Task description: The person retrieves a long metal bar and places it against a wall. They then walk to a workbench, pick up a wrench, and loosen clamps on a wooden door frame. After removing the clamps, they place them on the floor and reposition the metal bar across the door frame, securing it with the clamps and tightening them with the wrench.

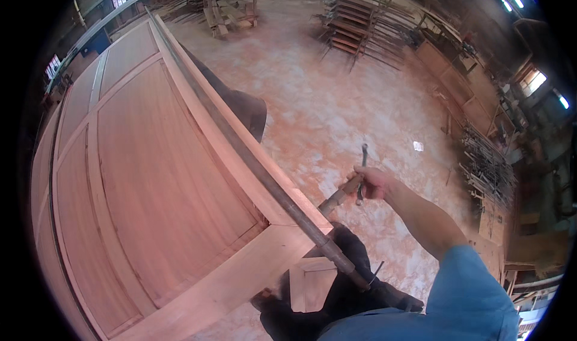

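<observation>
A large panelled wooden door [150, 179] lies flat in front of me. A long metal bar clamp [252, 161] runs along its right edge, ending near my legs. My right hand [369, 182] is closed around the clamp's wooden-handled crank [338, 198], out past the door's near right corner, with a thin dark metal rod [362, 164] sticking up beside the fingers. My left hand is out of sight.
A dusty pale workshop floor [336, 100] spreads to the right. Stacked timber frames [351, 22] and a workbench [225, 4] stand at the back. Metal rods and boards [487, 161] lie along the right wall. A small wooden block [312, 284] sits by my feet.
</observation>
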The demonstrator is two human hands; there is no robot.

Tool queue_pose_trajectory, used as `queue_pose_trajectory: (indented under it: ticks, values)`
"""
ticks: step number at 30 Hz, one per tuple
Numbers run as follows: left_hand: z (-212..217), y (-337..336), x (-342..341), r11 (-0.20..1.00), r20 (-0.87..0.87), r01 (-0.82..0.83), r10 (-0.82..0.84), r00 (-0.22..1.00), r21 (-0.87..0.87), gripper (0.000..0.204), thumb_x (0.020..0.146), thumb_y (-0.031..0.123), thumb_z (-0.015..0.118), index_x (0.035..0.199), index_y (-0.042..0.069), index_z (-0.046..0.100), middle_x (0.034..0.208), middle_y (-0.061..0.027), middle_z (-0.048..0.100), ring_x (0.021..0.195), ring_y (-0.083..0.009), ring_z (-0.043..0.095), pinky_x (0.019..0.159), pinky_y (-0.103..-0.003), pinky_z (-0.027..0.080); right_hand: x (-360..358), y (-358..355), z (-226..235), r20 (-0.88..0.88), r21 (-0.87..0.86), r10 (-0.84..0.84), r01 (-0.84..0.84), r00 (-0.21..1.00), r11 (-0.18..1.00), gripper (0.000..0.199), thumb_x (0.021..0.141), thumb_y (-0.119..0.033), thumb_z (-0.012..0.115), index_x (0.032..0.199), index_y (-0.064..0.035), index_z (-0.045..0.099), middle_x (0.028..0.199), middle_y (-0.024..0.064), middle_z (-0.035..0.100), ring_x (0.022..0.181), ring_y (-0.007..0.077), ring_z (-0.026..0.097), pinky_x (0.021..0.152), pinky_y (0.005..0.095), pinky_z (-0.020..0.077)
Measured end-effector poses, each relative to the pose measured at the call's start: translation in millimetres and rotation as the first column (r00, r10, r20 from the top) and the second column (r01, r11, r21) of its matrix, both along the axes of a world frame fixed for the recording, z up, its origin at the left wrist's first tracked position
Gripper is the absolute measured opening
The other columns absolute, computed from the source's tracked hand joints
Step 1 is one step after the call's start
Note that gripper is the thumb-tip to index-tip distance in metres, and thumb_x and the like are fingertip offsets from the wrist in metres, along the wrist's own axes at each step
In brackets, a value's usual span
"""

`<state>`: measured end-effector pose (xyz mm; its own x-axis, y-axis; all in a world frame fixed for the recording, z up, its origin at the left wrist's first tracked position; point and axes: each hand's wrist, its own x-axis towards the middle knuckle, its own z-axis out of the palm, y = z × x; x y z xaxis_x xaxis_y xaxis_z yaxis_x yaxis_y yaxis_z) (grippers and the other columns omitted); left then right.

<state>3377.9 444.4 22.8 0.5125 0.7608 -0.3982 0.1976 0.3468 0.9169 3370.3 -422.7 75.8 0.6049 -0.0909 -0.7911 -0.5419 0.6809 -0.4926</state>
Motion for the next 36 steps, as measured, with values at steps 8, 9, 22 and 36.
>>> queue_pose_trajectory:
  ticks: [8, 9, 22, 36]
  values:
    - [-1, 10, -6, 1.000, -0.029, -0.023, 0.023, 0.999, 0.021, 0.076, 0.091, 0.066, 0.039, 0.143, 0.011, 0.041, 0.145, -0.0110, 0.044, 0.130, -0.0306, 0.045, 0.106, -0.050, 0.040, 55, 8, 88, 0.105, -0.372, 0.330, -0.271, 0.938, 0.888, 0.032, 0.099, -0.031, 0.049, 0.102, -0.0002, 0.060, 0.094, 0.0194, 0.069, 0.076, 0.0280, 0.069, 0.070, 0.0358, 0.0565]
    - [-3, 9, -4, 1.000, -0.028, -0.018, 0.018, 0.999, 0.012, 0.076, 0.091, 0.066, 0.039, 0.143, 0.011, 0.041, 0.145, -0.0110, 0.045, 0.129, -0.0306, 0.045, 0.106, -0.050, 0.040, 47, 8, 99, 0.080, -0.429, 0.318, -0.256, 0.945, 0.867, 0.032, 0.099, -0.030, 0.049, 0.101, 0.0001, 0.060, 0.092, 0.0194, 0.069, 0.075, 0.0275, 0.068, 0.068, 0.0347, 0.0558]
    - [-12, 18, -8, 0.999, -0.045, -0.033, 0.033, 0.998, -0.011, 0.075, 0.091, 0.066, 0.039, 0.142, 0.011, 0.042, 0.144, -0.0107, 0.046, 0.128, -0.0303, 0.046, 0.105, -0.050, 0.041, -25, 28, 109, 0.064, -0.669, 0.225, -0.126, 0.972, 0.732, 0.034, 0.095, -0.022, 0.054, 0.068, -0.0013, 0.056, 0.092, 0.0219, 0.069, 0.104, 0.0309, 0.065, 0.089, 0.0403, 0.0549]
    - [-18, 30, -26, 0.997, 0.027, -0.052, 0.053, 0.998, -0.052, 0.074, 0.091, 0.065, 0.039, 0.142, 0.011, 0.043, 0.143, -0.0105, 0.047, 0.127, -0.0299, 0.047, 0.104, -0.050, 0.042, -33, 40, 45, -0.583, -0.744, 0.507, -0.667, 0.635, -0.020, 0.029, 0.095, -0.026, 0.050, 0.092, 0.0009, 0.062, 0.071, 0.0177, 0.065, 0.060, 0.0304, 0.064, 0.060, 0.0426, 0.0512]
